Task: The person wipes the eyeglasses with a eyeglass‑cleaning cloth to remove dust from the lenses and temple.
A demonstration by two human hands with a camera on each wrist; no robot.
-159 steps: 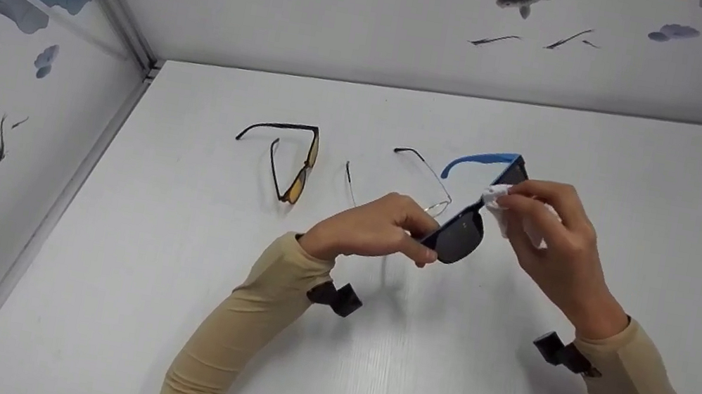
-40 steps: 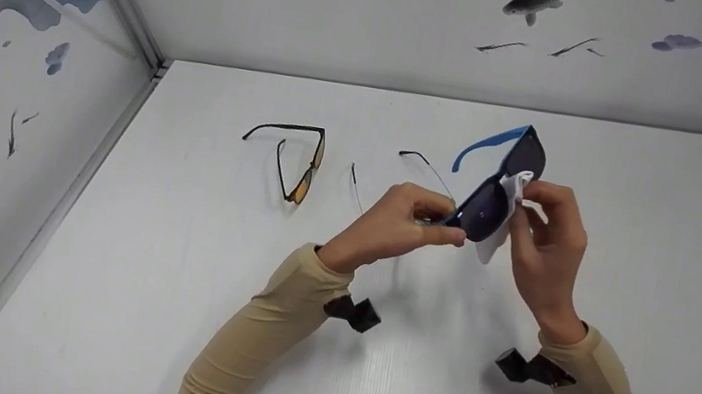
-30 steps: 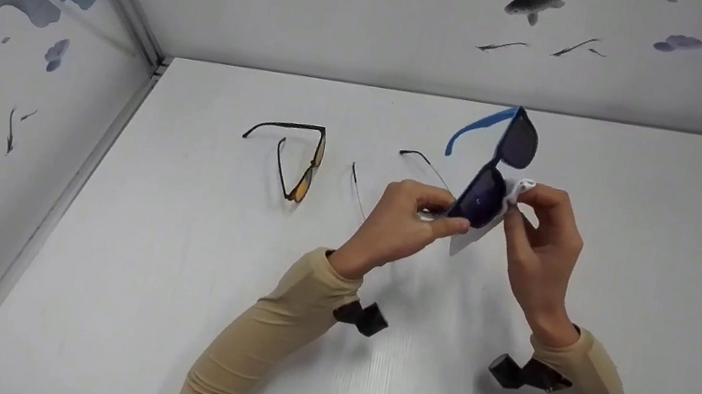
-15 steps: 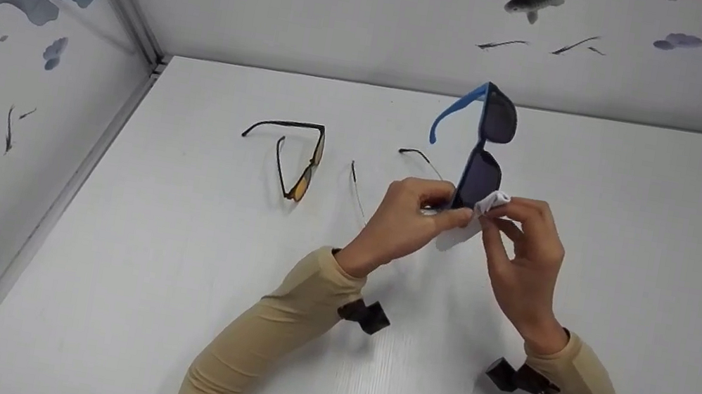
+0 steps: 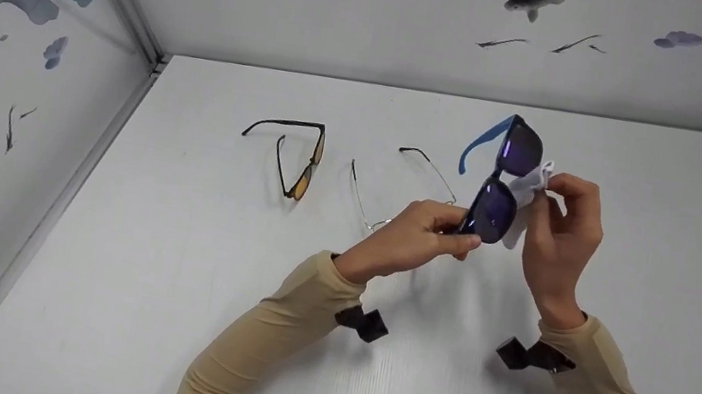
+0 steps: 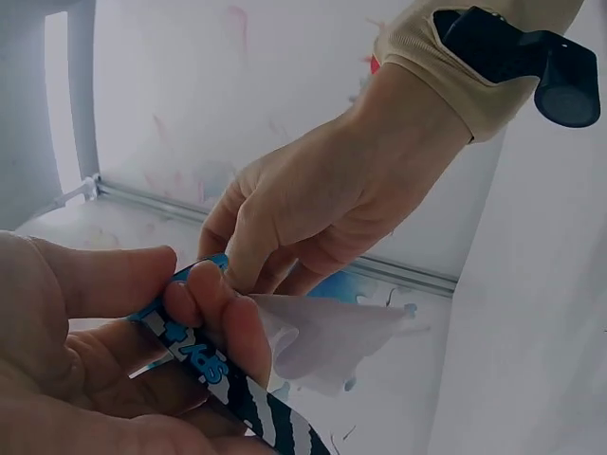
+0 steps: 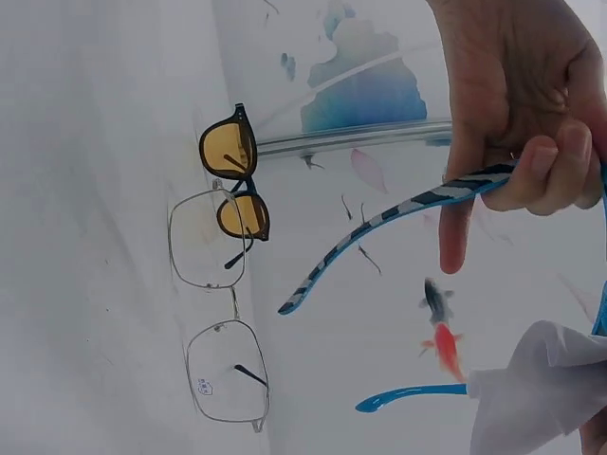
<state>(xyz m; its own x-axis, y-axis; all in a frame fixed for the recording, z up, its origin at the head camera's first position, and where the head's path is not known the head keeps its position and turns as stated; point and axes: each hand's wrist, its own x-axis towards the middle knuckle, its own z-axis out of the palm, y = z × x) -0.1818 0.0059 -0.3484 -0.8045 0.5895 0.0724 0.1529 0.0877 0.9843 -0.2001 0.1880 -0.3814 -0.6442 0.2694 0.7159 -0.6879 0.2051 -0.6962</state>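
In the head view, dark-lensed sunglasses (image 5: 493, 210) with blue temples are held up above the white table, tilted, one lens above the other. My left hand (image 5: 411, 243) grips their lower end, thumb in front and fingers behind. A temple with black-and-white stripes (image 6: 270, 412) crosses that hand in the left wrist view. My right hand (image 5: 565, 240) pinches a white cloth (image 5: 527, 187), which lies against the lenses near the bridge. The right wrist view shows the cloth (image 7: 541, 389) hanging in front of a blue temple (image 7: 413, 393).
Yellow-lensed glasses (image 5: 302, 182) with black frames lie on the table (image 5: 174, 231) at left. Thin wire-framed glasses (image 5: 361, 199) rest beside them, partly behind my left hand. White printed panels (image 5: 379, 30) stand along the table's back and left.
Over the last half second the sunglasses come down and shift right, tilting more. The cloth, in my right hand, moves up from the lower lens edge toward the bridge.
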